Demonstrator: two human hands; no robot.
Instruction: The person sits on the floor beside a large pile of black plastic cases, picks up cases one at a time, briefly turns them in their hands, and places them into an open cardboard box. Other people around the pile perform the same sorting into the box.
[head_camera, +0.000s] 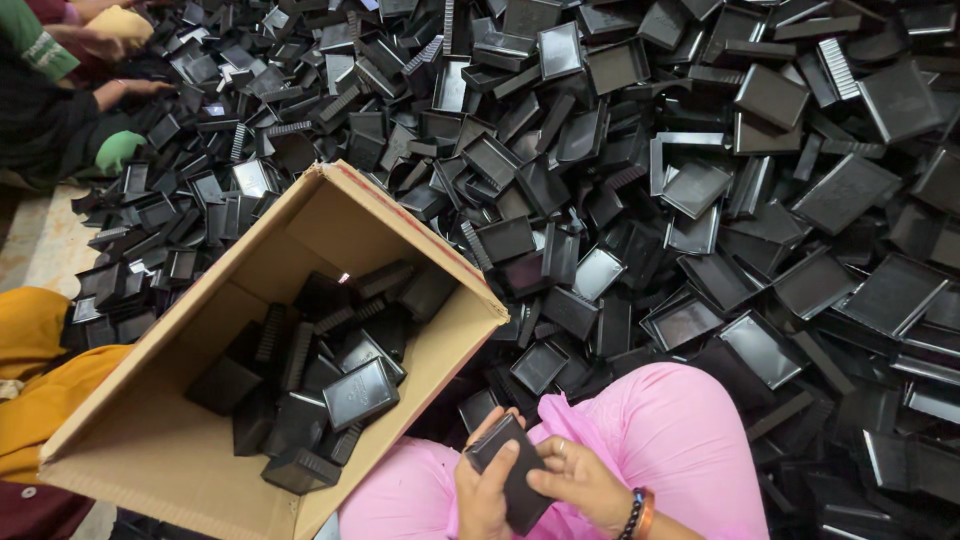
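Both my hands hold one small black plastic case (508, 448) low in the frame, over my lap in pink cloth (660, 430). My left hand (482, 492) grips its left side with the thumb across the top. My right hand (578, 482), with a ring and bead bracelets at the wrist, presses on its right side. Just to the left lies a tilted open cardboard box (150, 440) holding several of the same black cases (360, 392).
A huge heap of black plastic trays and lids (640, 180) covers the floor ahead and to the right. Another person's hands and sleeves (120, 90) work at the far left top. Yellow cloth (40, 380) lies beside the box on the left.
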